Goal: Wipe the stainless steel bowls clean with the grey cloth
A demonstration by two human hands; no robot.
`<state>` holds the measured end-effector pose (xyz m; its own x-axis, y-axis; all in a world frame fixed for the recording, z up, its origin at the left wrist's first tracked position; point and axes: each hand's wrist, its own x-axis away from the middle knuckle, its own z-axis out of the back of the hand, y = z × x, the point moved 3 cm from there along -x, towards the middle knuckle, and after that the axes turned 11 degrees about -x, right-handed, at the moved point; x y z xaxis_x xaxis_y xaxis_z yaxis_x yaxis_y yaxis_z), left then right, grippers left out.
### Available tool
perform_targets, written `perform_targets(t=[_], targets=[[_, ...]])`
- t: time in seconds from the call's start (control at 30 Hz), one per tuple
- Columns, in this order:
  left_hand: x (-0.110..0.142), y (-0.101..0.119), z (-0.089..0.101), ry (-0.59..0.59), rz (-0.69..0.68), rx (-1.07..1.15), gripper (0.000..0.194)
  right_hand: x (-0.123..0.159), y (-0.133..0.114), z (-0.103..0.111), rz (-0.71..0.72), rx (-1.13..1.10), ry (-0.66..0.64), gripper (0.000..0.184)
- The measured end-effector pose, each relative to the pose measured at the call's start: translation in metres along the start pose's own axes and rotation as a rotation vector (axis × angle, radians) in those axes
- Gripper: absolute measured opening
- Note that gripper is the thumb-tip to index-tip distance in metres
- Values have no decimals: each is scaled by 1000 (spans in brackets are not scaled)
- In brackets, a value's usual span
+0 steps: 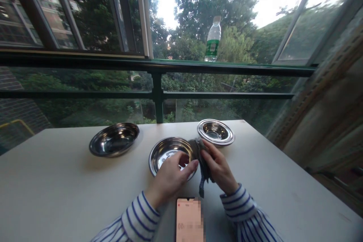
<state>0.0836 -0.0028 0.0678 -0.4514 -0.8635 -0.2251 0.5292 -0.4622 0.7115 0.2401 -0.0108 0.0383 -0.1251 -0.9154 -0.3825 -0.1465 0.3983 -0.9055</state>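
Observation:
My right hand (217, 166) is closed on a dark grey cloth (204, 162), which bunches up at the right rim of a shiny steel bowl (157, 150). A narrow patterned end of the cloth hangs toward the tabletop. Over the near side of that bowl is my left hand (173, 176), its thumb and curved forefinger apart and nothing visible between them. It hides part of the bowl; its other fingers are partly out of sight. Just beyond my right hand stands a smaller steel bowl with a wide rim (230, 138).
To the left on the white table (70, 185) sits a larger steel bowl (113, 141). A phone (188, 221) lies between my forearms near the front. Behind the table runs a dark green railing (181, 67), with a green-labelled plastic bottle (212, 43) standing above it.

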Motion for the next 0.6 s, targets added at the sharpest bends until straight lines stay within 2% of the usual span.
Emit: perform_targets(t=[0.13,0.23,0.4,0.53,0.6], targets=[[-16,6,1,-29,66,426,36,-6,-6,-15,3,-122,22,36],[-26,4,6,-17,134,621,29,-18,-12,-21,-50,-182,72,40],[-38,-5,30,94,166,703,17,-46,-30,-28,-49,-139,63,44],[-40,-14,48,186,208,704,20,-59,-38,-37,-149,-103,26,60],[-39,-18,54,208,232,703,22,-59,-38,-42,-163,-65,-37,70]])
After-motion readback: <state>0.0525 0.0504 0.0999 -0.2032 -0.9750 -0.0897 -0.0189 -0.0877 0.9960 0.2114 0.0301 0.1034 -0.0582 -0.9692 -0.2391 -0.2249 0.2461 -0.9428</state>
